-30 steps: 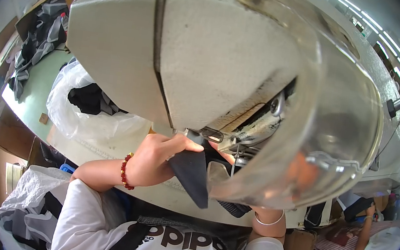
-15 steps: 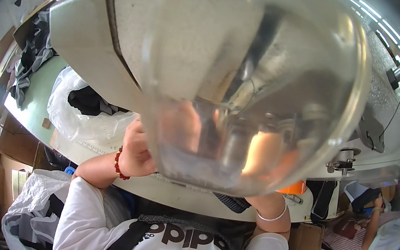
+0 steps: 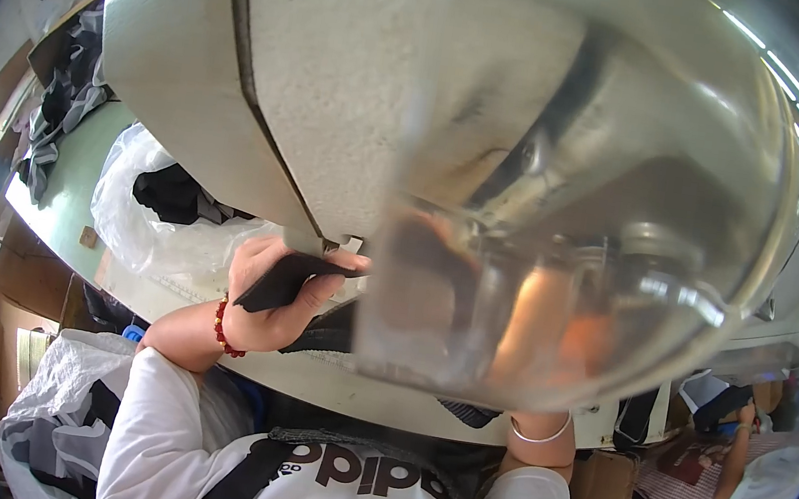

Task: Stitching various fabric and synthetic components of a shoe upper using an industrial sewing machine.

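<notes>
Pinching a dark fabric piece (image 3: 280, 282) between thumb and fingers, the left hand (image 3: 264, 300) is just beside the pale machine head (image 3: 178, 89). The right hand (image 3: 522, 328) shows only blurred through the clear curved cover (image 3: 587, 204); its grip I cannot tell. Perhaps the fabric could turn crooked if this pinch slips, and distortion through the cover could hide such an error.

A pale worktable (image 3: 67, 167), greenish toward the person's left, runs across the room in front of me, a cream sewing machine (image 3: 176, 69) looming over its middle. Left of the machine lies a crumpled, see-through plastic bag (image 3: 124, 231) with black cloth (image 3: 168, 193) inside. Nearer the left edge sits a tan block (image 3: 89, 237) (small, easily overlooked); beyond, grey-and-black fabric (image 3: 64, 99) lies heaped.
</notes>
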The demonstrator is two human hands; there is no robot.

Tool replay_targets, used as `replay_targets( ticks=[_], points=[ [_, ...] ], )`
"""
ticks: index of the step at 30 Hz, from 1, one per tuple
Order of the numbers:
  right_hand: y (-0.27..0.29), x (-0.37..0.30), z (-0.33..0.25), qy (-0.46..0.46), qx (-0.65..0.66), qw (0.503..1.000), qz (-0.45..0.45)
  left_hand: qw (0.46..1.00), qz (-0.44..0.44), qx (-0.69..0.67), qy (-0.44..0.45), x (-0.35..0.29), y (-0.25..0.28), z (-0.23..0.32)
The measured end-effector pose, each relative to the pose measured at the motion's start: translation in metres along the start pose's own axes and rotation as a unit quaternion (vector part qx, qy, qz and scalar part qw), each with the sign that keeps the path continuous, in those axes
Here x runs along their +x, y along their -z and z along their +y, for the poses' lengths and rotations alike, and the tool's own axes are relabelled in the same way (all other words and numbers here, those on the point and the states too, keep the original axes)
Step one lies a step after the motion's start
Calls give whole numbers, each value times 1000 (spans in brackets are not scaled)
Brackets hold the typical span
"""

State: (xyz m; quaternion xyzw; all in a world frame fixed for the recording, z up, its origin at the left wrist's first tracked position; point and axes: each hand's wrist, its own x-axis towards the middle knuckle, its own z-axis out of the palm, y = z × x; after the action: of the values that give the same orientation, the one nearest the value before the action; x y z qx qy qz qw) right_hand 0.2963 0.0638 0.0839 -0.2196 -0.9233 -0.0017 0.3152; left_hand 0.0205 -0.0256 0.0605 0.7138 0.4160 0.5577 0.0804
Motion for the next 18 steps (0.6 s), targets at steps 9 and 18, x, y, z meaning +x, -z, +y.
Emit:
replay_targets(
  ticks=[9,18],
  points=[
    [-20,-20,6,-163,392,905,-26,961,-182,137,-159,7,4,16],
    [-83,-76,59,-300,933,198,9,954,-158,179,-181,2,-4,8]
  ],
)
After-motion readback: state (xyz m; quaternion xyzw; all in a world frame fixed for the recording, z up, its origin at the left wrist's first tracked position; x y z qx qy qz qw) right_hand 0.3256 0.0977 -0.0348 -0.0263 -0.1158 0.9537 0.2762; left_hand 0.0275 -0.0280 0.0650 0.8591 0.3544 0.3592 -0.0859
